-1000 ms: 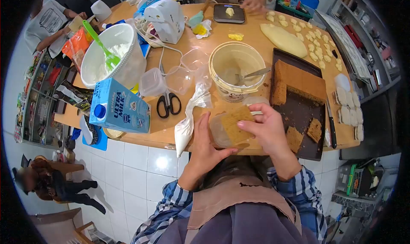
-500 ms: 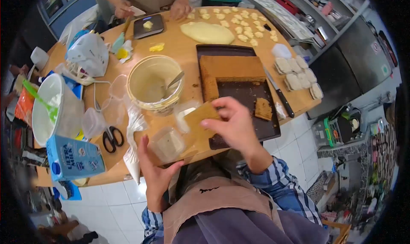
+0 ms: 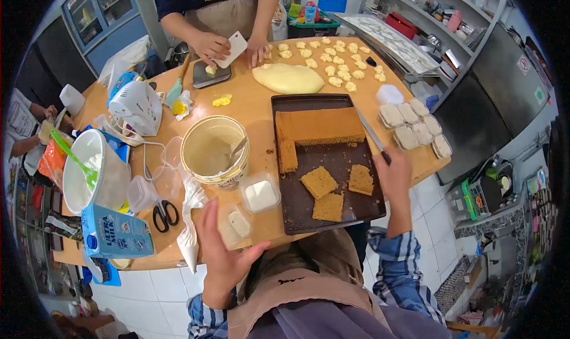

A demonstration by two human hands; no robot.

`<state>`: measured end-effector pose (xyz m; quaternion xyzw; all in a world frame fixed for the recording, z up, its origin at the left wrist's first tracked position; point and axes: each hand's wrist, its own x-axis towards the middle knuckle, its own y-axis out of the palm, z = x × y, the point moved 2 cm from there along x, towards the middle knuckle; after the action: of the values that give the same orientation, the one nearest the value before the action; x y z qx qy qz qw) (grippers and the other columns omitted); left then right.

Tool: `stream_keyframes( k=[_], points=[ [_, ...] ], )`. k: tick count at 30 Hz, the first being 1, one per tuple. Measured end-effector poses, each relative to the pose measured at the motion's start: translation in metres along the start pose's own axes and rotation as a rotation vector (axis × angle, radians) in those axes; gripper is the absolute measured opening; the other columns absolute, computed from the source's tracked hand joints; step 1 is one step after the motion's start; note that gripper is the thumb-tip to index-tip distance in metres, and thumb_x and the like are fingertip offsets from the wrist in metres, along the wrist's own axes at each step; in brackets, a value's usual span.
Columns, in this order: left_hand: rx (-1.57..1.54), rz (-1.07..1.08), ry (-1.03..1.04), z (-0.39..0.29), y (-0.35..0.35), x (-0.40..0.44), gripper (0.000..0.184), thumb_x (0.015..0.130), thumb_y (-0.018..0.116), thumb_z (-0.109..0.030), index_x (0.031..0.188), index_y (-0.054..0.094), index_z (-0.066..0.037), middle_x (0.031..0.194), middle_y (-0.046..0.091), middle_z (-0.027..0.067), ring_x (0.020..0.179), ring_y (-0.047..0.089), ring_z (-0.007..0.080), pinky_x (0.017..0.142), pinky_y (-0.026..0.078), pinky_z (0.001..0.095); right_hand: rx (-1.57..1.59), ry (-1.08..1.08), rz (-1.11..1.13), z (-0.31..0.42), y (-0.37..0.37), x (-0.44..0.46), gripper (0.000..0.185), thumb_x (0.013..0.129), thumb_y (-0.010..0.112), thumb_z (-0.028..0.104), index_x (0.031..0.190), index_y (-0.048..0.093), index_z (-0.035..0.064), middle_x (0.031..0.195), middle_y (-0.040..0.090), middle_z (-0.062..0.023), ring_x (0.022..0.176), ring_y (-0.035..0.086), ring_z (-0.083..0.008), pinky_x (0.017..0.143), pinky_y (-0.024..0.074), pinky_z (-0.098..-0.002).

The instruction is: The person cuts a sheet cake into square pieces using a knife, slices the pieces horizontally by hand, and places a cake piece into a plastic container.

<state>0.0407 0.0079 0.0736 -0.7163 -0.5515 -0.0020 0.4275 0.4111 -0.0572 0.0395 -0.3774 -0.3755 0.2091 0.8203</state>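
Note:
My right hand (image 3: 393,176) is closed around the handle of a knife (image 3: 371,131), whose blade lies along the right rim of a dark baking tray (image 3: 294,223). In the tray stands a brown sponge cake (image 3: 320,125) with a section cut out. Three loose cake pieces lie in front of it, one of them a square slice (image 3: 319,181). My left hand (image 3: 225,256) is open, thumb and fingers spread, beside a small clear plastic container (image 3: 236,225) with pale contents. Just behind it sits another clear container (image 3: 260,194) holding white cream.
A tub (image 3: 214,155) with a spoon, a piping bag (image 3: 190,220), scissors (image 3: 165,215) and a milk carton (image 3: 116,232) stand leftward. Filled containers (image 3: 409,125) are stacked at right. Across the table, a person holds a white scraper (image 3: 233,49) near dough (image 3: 288,78) and a scale (image 3: 211,78).
My right hand has let go of the cake slice and moved right to the knife. More loose slices show in the tray. My view has tilted up; my left hand stays open.

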Motion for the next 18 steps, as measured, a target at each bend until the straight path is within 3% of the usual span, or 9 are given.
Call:
stream_keyframes(
  k=[3, 6, 9, 18],
  points=[
    [0.137, 0.179, 0.159, -0.029, 0.005, 0.029, 0.084, 0.062, 0.084, -0.026, 0.128, 0.040, 0.004, 0.129, 0.041, 0.0222, 0.119, 0.040, 0.0400, 0.100, 0.035, 0.0457, -0.162, 0.128, 0.245, -0.032, -0.005, 0.005, 0.025, 0.076, 0.068, 0.019, 0.094, 0.064, 0.0010, 0.091, 0.063, -0.0185, 0.093, 0.055, -0.0383, 0.078, 0.0444, -0.0461],
    [0.093, 0.262, 0.260, -0.053, 0.017, 0.054, 0.071, 0.066, 0.081, -0.021, 0.122, 0.045, 0.004, 0.124, 0.043, 0.0228, 0.113, 0.044, 0.0409, 0.095, 0.038, 0.0466, -0.136, 0.130, 0.261, -0.050, 0.002, 0.001, 0.021, 0.075, 0.068, 0.014, 0.090, 0.064, 0.0008, 0.090, 0.063, -0.0192, 0.092, 0.057, -0.0389, 0.078, 0.0453, -0.0470],
    [0.093, 0.288, 0.291, -0.063, 0.033, 0.066, 0.071, 0.066, 0.080, -0.021, 0.124, 0.045, 0.001, 0.124, 0.046, 0.0222, 0.113, 0.046, 0.0401, 0.096, 0.039, 0.0436, -0.144, 0.153, 0.282, -0.053, 0.003, 0.003, 0.021, 0.072, 0.068, 0.011, 0.089, 0.063, -0.0003, 0.089, 0.063, -0.0205, 0.088, 0.059, -0.0407, 0.076, 0.0461, -0.0479],
    [0.226, 0.449, 0.176, -0.057, 0.067, 0.109, 0.055, 0.074, 0.074, -0.017, 0.118, 0.047, 0.003, 0.118, 0.050, 0.0219, 0.110, 0.049, 0.0382, 0.093, 0.041, 0.0402, -0.103, 0.094, 0.231, -0.063, -0.007, 0.007, 0.024, 0.070, 0.063, 0.006, 0.091, 0.061, -0.0050, 0.090, 0.061, -0.0256, 0.084, 0.060, -0.0430, 0.075, 0.0473, -0.0479]
  ],
)
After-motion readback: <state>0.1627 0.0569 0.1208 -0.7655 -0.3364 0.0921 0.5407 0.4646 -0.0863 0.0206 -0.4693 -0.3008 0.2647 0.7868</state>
